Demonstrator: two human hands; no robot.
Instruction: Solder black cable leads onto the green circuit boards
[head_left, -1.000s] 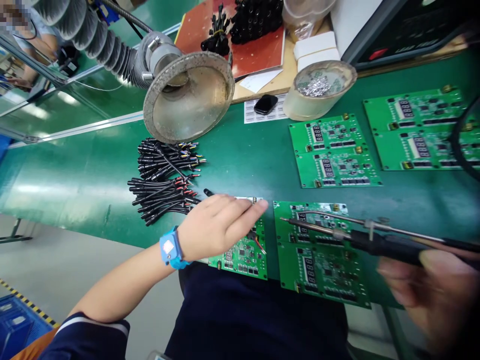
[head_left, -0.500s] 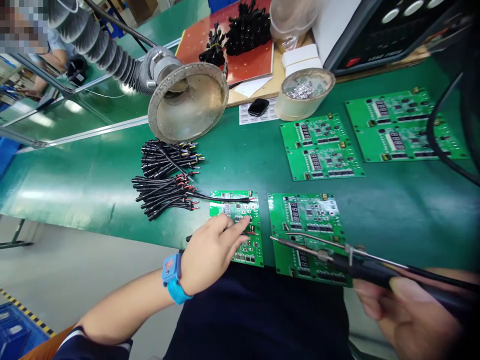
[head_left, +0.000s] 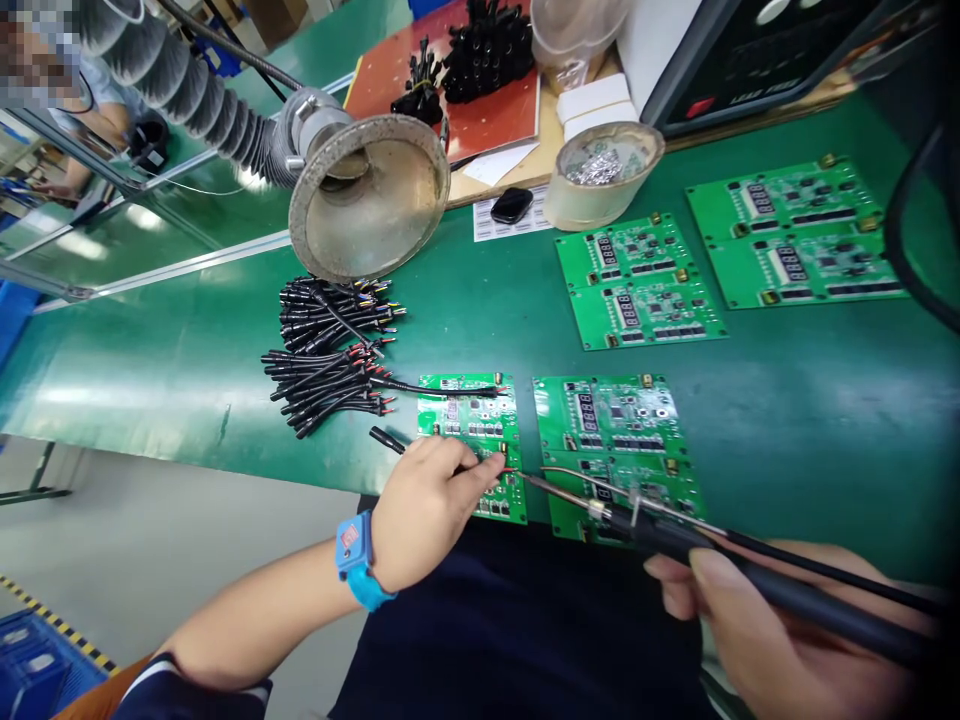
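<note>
two hands — left (head_left: pixel 431 510) pins wire (head_left: pixel 504 469) to board (head_left: pixel 465 415), right (head_left: pixel 765 620) clenches soldering iron (head_left: pixel 675 542), "lead free" station (head_left: pixel 757 60) beyond

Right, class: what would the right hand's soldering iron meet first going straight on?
The soldering iron in the right hand points at the wire end on the circuit board, beside the left fingertips; depth is unclear, though.

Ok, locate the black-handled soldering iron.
In the head view, the black-handled soldering iron sits in the person's right hand, its metal tip reaching left to the green circuit board under the left hand.
</note>
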